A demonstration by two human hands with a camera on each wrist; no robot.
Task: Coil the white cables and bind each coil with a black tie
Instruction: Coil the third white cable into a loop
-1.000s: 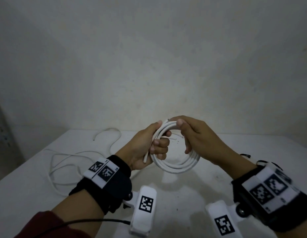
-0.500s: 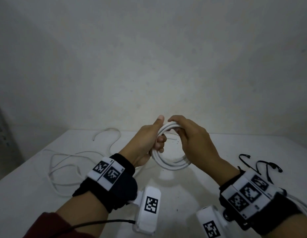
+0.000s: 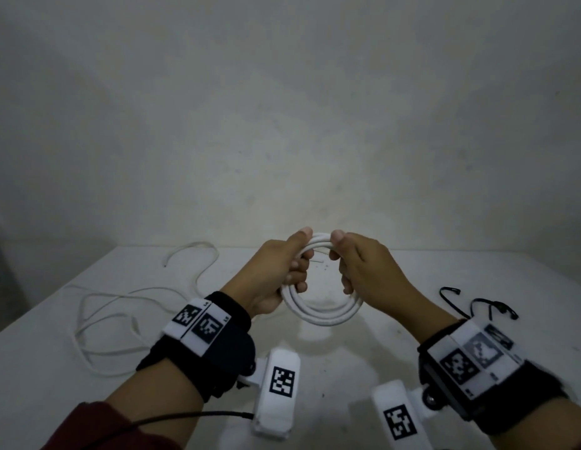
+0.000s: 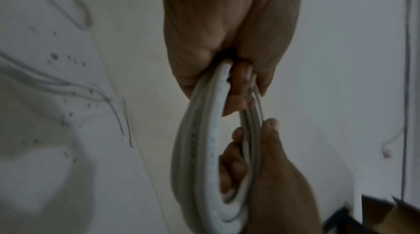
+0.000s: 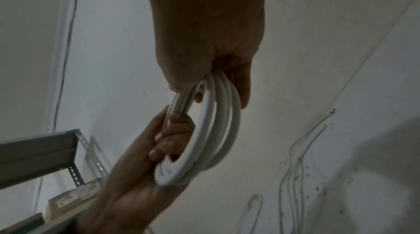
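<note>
Both hands have risen slightly; left hand (image 3: 276,274) and right hand (image 3: 363,267) fingers stay clamped on the white coil (image 3: 321,311), thumbs now meeting at 12 o'clock.

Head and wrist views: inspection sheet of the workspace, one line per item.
Surface: white table, dark specks in places.
Job's things: coiled white cable held above the table, no tie on it; black ties lie at right.
Clutter: nothing seen.
Grippers: left hand and right hand each grip the coil near its top.
Cables: loose white cable sprawled uncoiled at left.
Surroundings: plain wall behind; metal shelving in the right wrist view.
</note>
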